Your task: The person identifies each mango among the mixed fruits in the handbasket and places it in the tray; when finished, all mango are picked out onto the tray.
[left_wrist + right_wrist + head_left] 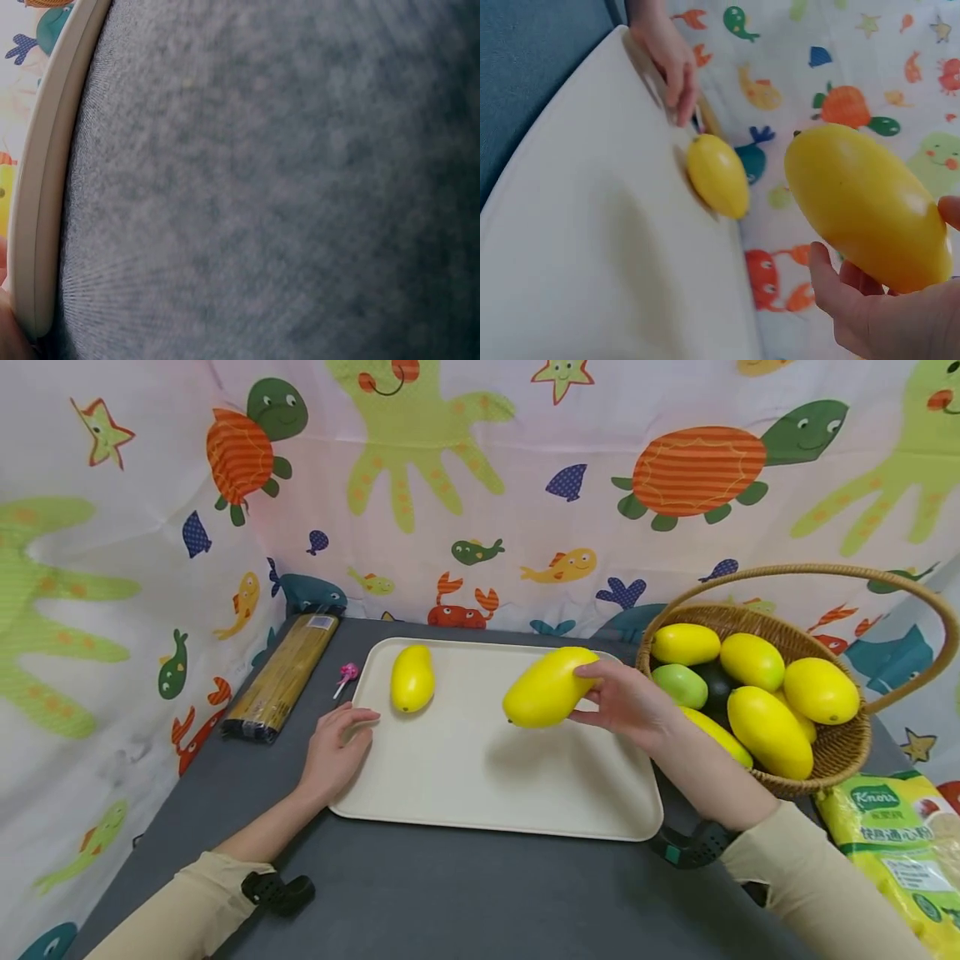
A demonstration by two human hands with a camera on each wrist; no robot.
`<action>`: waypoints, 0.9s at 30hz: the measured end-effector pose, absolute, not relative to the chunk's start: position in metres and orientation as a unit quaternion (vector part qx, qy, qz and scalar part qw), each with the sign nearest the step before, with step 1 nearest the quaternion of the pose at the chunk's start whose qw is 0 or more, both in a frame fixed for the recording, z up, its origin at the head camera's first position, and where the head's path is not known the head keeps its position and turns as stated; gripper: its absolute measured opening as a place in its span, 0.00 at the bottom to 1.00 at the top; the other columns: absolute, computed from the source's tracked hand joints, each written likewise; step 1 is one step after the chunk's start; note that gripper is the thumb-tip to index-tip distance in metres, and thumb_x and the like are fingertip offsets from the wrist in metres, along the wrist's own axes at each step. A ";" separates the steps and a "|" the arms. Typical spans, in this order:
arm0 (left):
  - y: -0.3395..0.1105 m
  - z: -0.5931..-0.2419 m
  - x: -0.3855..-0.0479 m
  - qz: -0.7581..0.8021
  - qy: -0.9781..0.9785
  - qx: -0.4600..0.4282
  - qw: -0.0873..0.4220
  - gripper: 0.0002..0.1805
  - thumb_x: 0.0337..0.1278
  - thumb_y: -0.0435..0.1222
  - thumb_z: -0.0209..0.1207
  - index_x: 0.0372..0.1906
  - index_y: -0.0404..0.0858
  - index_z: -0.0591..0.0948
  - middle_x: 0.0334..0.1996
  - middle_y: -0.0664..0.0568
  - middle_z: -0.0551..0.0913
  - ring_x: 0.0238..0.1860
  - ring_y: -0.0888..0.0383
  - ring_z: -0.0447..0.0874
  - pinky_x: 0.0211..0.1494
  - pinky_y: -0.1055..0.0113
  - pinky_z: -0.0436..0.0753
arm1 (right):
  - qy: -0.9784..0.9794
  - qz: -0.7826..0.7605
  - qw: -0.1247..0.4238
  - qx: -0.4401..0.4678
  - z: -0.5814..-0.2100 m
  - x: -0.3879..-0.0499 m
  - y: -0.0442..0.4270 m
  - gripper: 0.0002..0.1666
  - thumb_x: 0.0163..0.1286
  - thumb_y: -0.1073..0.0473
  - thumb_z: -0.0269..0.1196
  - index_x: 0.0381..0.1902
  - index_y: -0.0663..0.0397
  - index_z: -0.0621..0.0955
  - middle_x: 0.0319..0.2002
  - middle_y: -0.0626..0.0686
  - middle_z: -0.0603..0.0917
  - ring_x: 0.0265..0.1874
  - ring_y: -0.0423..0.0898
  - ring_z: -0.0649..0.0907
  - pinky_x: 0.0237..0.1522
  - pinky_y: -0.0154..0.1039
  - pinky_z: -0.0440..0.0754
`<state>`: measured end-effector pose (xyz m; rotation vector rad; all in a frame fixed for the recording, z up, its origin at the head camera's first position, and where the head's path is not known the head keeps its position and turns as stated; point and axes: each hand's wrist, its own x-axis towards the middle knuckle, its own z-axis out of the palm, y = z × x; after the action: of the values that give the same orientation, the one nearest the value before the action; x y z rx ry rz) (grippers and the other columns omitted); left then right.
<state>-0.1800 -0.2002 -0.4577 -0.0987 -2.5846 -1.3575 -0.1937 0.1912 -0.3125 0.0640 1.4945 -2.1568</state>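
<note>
The right hand (626,703) grips a yellow mango (546,687) by its right end, holding it above the right half of the cream tray (450,777). In the right wrist view the thumb and fingers of the right hand (900,319) hold the mango (866,206) from two sides. A second yellow mango (412,678) lies on the tray's left part. The left hand (340,752) rests at the tray's left edge with relaxed fingers and nothing in them. The left wrist view shows mostly the grey table and the tray rim (46,180).
At the right, a wicker basket (851,760) holds several yellow fruits, a green one and a dark one. A yellow Knorr bag (892,852) lies in front of it. Left of the tray are a pink lollipop (348,672) and a pack of noodles (285,677).
</note>
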 end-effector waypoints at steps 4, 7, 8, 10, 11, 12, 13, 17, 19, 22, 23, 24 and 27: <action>-0.199 -0.458 -0.181 -0.459 -0.880 -0.036 0.114 0.13 0.61 0.29 0.57 0.48 0.36 0.84 0.52 0.44 0.82 0.70 0.46 0.59 0.70 0.44 0.55 | 0.546 -0.797 0.252 0.056 -0.336 -0.212 0.165 0.19 0.73 0.57 0.57 0.58 0.50 0.68 0.57 0.51 0.69 0.54 0.50 0.70 0.61 0.52 0.72; -0.198 -0.458 -0.181 -0.457 -0.882 -0.036 0.112 0.13 0.61 0.29 0.57 0.48 0.37 0.84 0.52 0.44 0.82 0.70 0.46 0.59 0.70 0.44 0.55 | 0.543 -0.800 0.243 0.080 -0.352 -0.224 0.148 0.20 0.72 0.56 0.58 0.59 0.50 0.69 0.59 0.52 0.68 0.55 0.51 0.70 0.64 0.54 0.69; -0.198 -0.458 -0.181 -0.456 -0.882 -0.035 0.112 0.13 0.61 0.29 0.57 0.48 0.37 0.84 0.52 0.44 0.82 0.70 0.46 0.59 0.70 0.44 0.55 | 0.545 -0.799 0.239 0.086 -0.356 -0.228 0.143 0.20 0.72 0.55 0.59 0.59 0.50 0.69 0.59 0.52 0.68 0.55 0.51 0.70 0.64 0.53 0.68; -0.198 -0.458 -0.181 -0.455 -0.883 -0.034 0.111 0.13 0.61 0.29 0.57 0.48 0.37 0.84 0.52 0.44 0.82 0.70 0.47 0.59 0.70 0.44 0.55 | 0.555 -0.793 0.231 0.097 -0.365 -0.236 0.133 0.23 0.71 0.54 0.60 0.60 0.51 0.70 0.59 0.52 0.68 0.55 0.52 0.71 0.64 0.52 0.69; -0.198 -0.458 -0.181 -0.455 -0.883 -0.035 0.112 0.13 0.61 0.29 0.57 0.48 0.37 0.84 0.52 0.44 0.82 0.70 0.47 0.59 0.70 0.44 0.55 | 0.562 -0.789 0.227 0.101 -0.369 -0.241 0.129 0.24 0.71 0.53 0.60 0.61 0.52 0.70 0.59 0.52 0.68 0.55 0.52 0.71 0.64 0.52 0.70; -0.199 -0.458 -0.180 -0.456 -0.882 -0.035 0.113 0.13 0.61 0.29 0.57 0.48 0.37 0.84 0.52 0.44 0.82 0.70 0.47 0.59 0.70 0.45 0.55 | 0.570 -0.784 0.224 0.103 -0.372 -0.245 0.125 0.25 0.70 0.52 0.60 0.62 0.53 0.70 0.59 0.53 0.68 0.55 0.52 0.71 0.63 0.52 0.70; -0.199 -0.458 -0.180 -0.456 -0.882 -0.036 0.114 0.13 0.60 0.29 0.57 0.48 0.37 0.84 0.52 0.44 0.82 0.70 0.47 0.59 0.70 0.45 0.55 | 0.577 -0.779 0.220 0.107 -0.376 -0.248 0.121 0.27 0.70 0.52 0.61 0.63 0.54 0.70 0.60 0.53 0.68 0.55 0.53 0.71 0.63 0.52 0.71; -0.199 -0.457 -0.180 -0.457 -0.881 -0.042 0.118 0.13 0.60 0.29 0.57 0.48 0.36 0.84 0.51 0.44 0.82 0.70 0.47 0.60 0.70 0.45 0.55 | 0.616 -0.753 0.205 0.109 -0.388 -0.261 0.111 0.33 0.69 0.50 0.62 0.67 0.56 0.69 0.62 0.55 0.70 0.57 0.54 0.73 0.61 0.50 0.73; -0.199 -0.457 -0.180 -0.456 -0.881 -0.043 0.120 0.13 0.60 0.29 0.57 0.48 0.36 0.84 0.51 0.44 0.83 0.70 0.47 0.60 0.70 0.45 0.55 | 0.639 -0.736 0.196 0.108 -0.393 -0.266 0.106 0.36 0.68 0.48 0.63 0.68 0.57 0.67 0.63 0.56 0.71 0.58 0.54 0.74 0.59 0.49 0.75; -0.198 -0.456 -0.179 -0.456 -0.881 -0.043 0.118 0.12 0.60 0.28 0.57 0.48 0.36 0.84 0.51 0.44 0.83 0.70 0.47 0.60 0.71 0.45 0.55 | 0.667 -0.713 0.179 0.119 -0.399 -0.272 0.100 0.39 0.66 0.45 0.65 0.69 0.57 0.66 0.63 0.56 0.72 0.57 0.53 0.76 0.57 0.46 0.77; -0.198 -0.456 -0.179 -0.456 -0.882 -0.042 0.116 0.12 0.60 0.28 0.57 0.48 0.36 0.84 0.51 0.44 0.82 0.70 0.47 0.60 0.71 0.45 0.54 | 0.676 -0.705 0.174 0.124 -0.400 -0.274 0.098 0.40 0.65 0.44 0.65 0.69 0.56 0.66 0.62 0.56 0.73 0.56 0.53 0.77 0.56 0.45 0.78; -0.198 -0.456 -0.179 -0.456 -0.882 -0.040 0.115 0.12 0.60 0.28 0.57 0.48 0.36 0.84 0.51 0.44 0.82 0.70 0.47 0.59 0.71 0.45 0.54 | 0.681 -0.701 0.171 0.129 -0.401 -0.276 0.096 0.41 0.65 0.44 0.66 0.68 0.56 0.67 0.62 0.55 0.73 0.55 0.53 0.77 0.55 0.45 0.79; -0.198 -0.456 -0.180 -0.458 -0.882 -0.036 0.110 0.12 0.61 0.28 0.58 0.48 0.36 0.84 0.52 0.45 0.82 0.71 0.47 0.59 0.71 0.44 0.54 | 0.691 -0.690 0.161 0.142 -0.404 -0.282 0.089 0.42 0.62 0.42 0.68 0.67 0.56 0.68 0.61 0.55 0.73 0.53 0.52 0.78 0.54 0.43 0.80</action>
<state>-0.1797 -0.1981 -0.4561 -0.1066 -2.5908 -1.3447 -0.2822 0.0887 -0.4041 0.4059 1.9742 -1.9708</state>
